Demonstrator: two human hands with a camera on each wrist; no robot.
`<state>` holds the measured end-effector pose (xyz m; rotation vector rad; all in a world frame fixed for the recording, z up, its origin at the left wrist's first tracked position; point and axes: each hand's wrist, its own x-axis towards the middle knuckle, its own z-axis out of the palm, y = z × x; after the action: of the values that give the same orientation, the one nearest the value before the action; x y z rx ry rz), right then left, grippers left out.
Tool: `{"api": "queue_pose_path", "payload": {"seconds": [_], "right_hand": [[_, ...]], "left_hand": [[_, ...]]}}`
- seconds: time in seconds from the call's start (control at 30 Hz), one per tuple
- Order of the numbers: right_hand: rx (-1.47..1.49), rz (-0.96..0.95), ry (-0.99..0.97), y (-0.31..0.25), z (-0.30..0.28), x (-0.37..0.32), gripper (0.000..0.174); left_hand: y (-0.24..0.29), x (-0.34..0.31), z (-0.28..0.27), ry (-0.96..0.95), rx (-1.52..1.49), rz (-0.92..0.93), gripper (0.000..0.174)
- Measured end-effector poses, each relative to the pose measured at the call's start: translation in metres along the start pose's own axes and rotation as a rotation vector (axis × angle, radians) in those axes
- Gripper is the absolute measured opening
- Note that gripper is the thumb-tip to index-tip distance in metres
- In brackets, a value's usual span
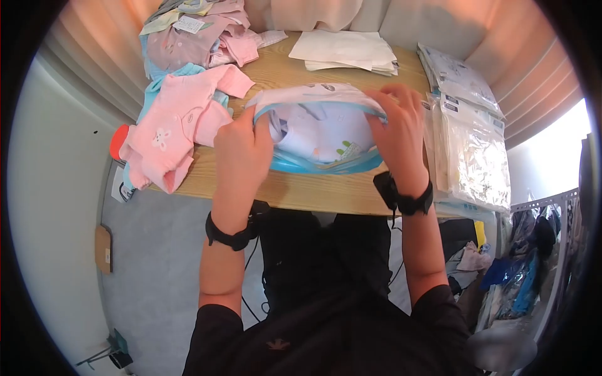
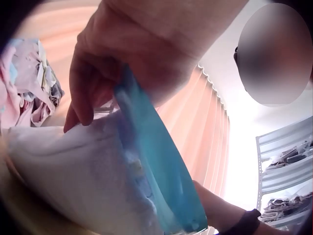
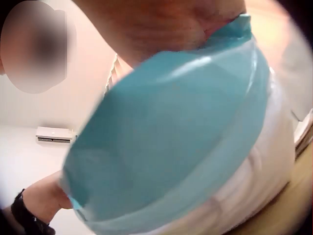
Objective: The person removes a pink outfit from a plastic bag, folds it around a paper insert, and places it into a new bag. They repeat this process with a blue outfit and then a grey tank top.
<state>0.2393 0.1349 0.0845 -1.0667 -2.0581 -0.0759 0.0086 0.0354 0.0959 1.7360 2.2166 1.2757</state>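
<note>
In the head view, forearms (image 1: 221,266) reach forward; left grip (image 1: 244,150) and right grip (image 1: 399,135) pinch opposite ends of the blue-edged bag (image 1: 323,164) over the desk (image 1: 320,195). Left wrist: fingers (image 2: 80,105) bend downward. Only right wrist shows the air conditioner (image 3: 54,133).

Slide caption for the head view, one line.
Left hand and right hand hold a bag open, white cloth inside, beside a pink top.

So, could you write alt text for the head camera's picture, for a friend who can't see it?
A left hand and a right hand hold open a blue-edged plastic bag with white printed fabric inside, at a wooden table. A pink garment with a rabbit print lies on the left, clear plastic packets on the right.
</note>
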Motion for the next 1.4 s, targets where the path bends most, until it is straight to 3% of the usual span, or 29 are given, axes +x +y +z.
{"api": "queue_pose_path", "payload": {"seconds": [0.03,0.17,0.27,0.37,0.47,0.53,0.6,0.7,0.83,0.93,1.1,1.2,1.4], "right_hand": [[0.061,-0.01,-0.056,0.006,0.002,0.001,0.026],[0.143,0.161,0.06,-0.018,-0.012,0.006,0.015],[0.117,0.188,0.107,-0.034,-0.029,0.01,0.015],[0.088,0.216,0.123,-0.039,-0.036,0.011,0.015],[0.05,0.211,0.153,-0.038,-0.031,0.006,0.015],[0.049,0.214,0.142,-0.042,-0.028,-0.005,0.016],[0.088,0.221,0.164,-0.044,-0.026,-0.017,0.017],[0.145,0.227,0.155,-0.049,-0.026,-0.035,0.021],[0.195,0.24,0.007,-0.059,-0.03,-0.063,0.03],[0.242,0.145,0.095,-0.051,-0.007,-0.088,0.033],[0.232,0.361,-0.008,-0.043,-0.002,-0.115,0.05],[0.214,0.361,-0.105,-0.039,-0.002,-0.126,0.056],[0.333,0.292,-0.045,-0.033,0.003,-0.136,0.057]], "left_hand": [[-0.002,0.002,0.001,-0.004,-0.006,0.003,0.03],[0.001,0.013,-0.006,-0.025,0.034,-0.076,0.029],[-0.003,0.008,-0.002,0.195,0.015,0.08,0.025],[0.002,0.004,-0.01,0.284,0.23,0.278,0.025],[0.029,-0.019,-0.011,0.317,0.205,0.324,0.027],[0.032,-0.048,0.002,0.026,-0.024,0.402,0.028],[0.04,-0.065,0.029,-0.038,-0.096,0.387,0.024],[0.022,-0.06,0.054,-0.003,0.221,0.363,0.023],[-0.028,-0.038,0.089,-0.125,0.155,0.407,0.03],[-0.037,-0.034,0.096,-0.215,0.187,0.369,0.036],[-0.029,-0.023,0.092,-0.378,0.101,0.239,0.039],[-0.043,-0.026,0.117,-0.195,0.209,0.308,0.04],[-0.039,-0.017,0.112,-0.307,0.006,0.262,0.036]]}}
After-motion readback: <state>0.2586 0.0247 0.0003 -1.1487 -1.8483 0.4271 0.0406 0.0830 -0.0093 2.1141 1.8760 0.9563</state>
